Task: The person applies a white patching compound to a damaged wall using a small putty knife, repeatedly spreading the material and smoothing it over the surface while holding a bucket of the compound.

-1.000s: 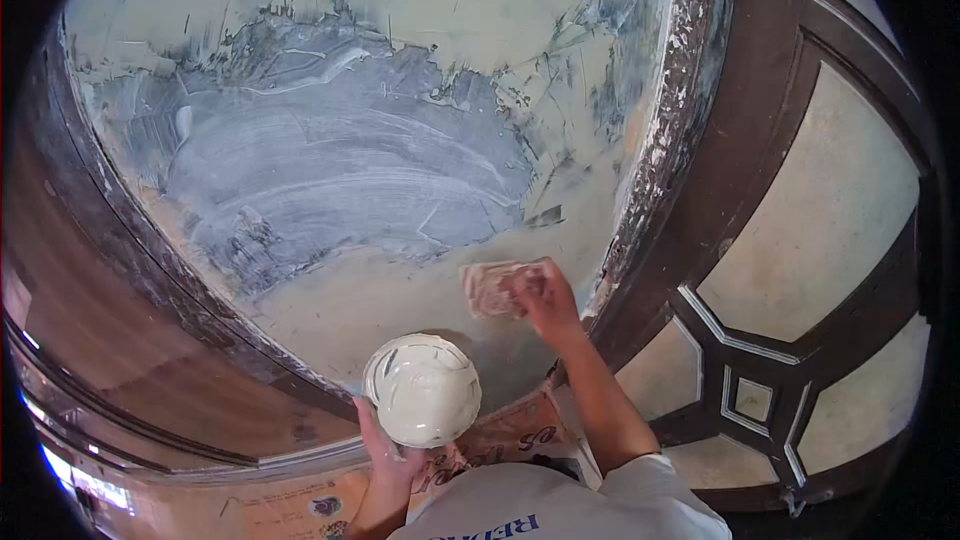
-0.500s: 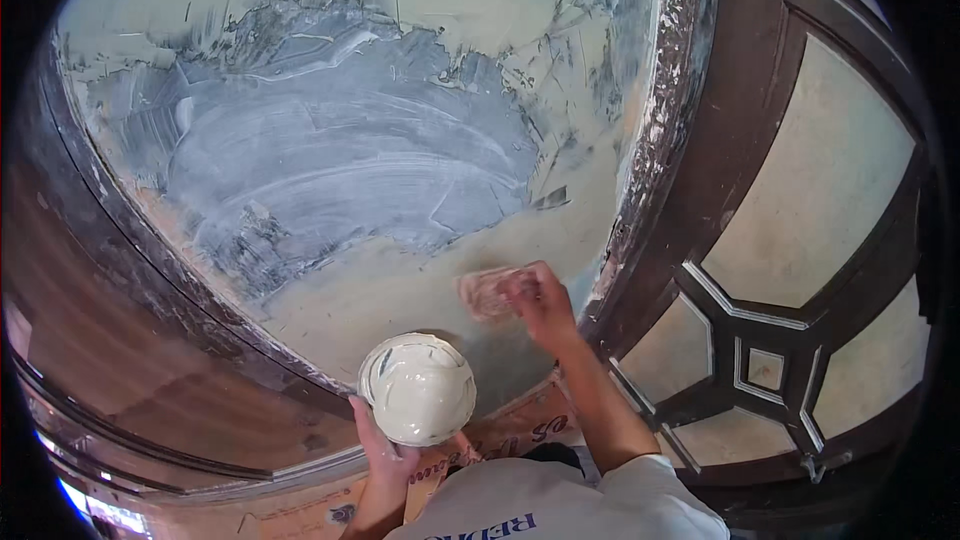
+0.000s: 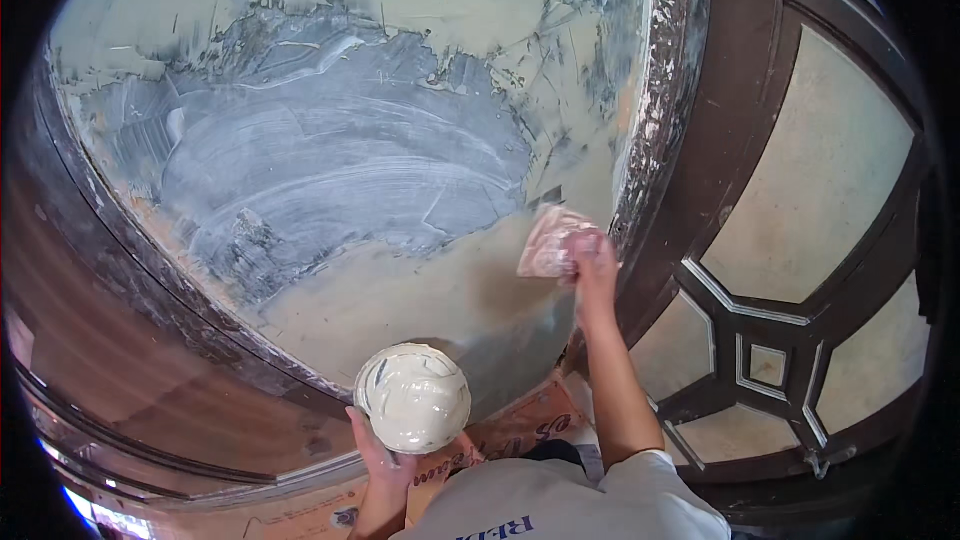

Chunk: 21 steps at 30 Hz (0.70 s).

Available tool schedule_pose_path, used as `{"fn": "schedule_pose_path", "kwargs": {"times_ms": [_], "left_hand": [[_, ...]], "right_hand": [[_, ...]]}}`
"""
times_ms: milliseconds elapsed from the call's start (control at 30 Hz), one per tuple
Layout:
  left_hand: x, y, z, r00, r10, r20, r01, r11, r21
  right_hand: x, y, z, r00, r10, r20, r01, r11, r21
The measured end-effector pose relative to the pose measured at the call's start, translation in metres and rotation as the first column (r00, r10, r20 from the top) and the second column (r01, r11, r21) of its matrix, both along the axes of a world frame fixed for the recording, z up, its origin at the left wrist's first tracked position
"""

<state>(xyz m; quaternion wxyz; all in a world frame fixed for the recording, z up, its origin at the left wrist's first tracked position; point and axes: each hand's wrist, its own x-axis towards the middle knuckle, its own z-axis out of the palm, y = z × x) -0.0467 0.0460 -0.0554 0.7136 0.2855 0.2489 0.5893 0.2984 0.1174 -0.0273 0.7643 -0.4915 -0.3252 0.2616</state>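
Observation:
My right hand (image 3: 592, 262) is raised against a wall panel (image 3: 420, 90) and grips a flat putty scraper (image 3: 548, 240) smeared with pale filler, its blade pressed on the panel close to the dark right frame. My left hand (image 3: 378, 455) holds a round white bowl (image 3: 413, 398) of creamy filler low in front of my body. The panel bears a large grey patch of spread filler (image 3: 330, 170) surrounded by beige surface.
A dark wooden frame (image 3: 690, 140) borders the panel on the right, with a dark lattice door of pale glass panes (image 3: 790, 240) beyond it. Curved brown wood trim (image 3: 110, 340) runs along the left. Printed cardboard (image 3: 500, 440) lies below.
My right hand with the scraper has moved up and to the right along the panel, closer to the dark frame. The bowl in my left hand has stayed about where it was.

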Motion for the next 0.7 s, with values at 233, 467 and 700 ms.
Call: {"fn": "schedule_pose_path", "kwargs": {"times_ms": [233,467,700], "left_hand": [[0.030,0.011,0.006,0.997,-0.058,0.055,0.064,0.990,-0.124],[0.055,0.009,0.000,0.999,-0.047,0.021,0.050,0.985,-0.165],[0.081,0.002,0.004,1.000,-0.002,0.020,0.005,0.987,-0.162]], "right_hand": [[0.032,0.015,0.013,0.828,-0.306,0.469,0.331,0.943,0.030],[0.062,-0.014,0.022,0.897,-0.366,0.247,0.353,0.931,0.096],[0.061,-0.021,0.051,0.987,0.000,0.158,-0.034,0.977,0.208]]}}
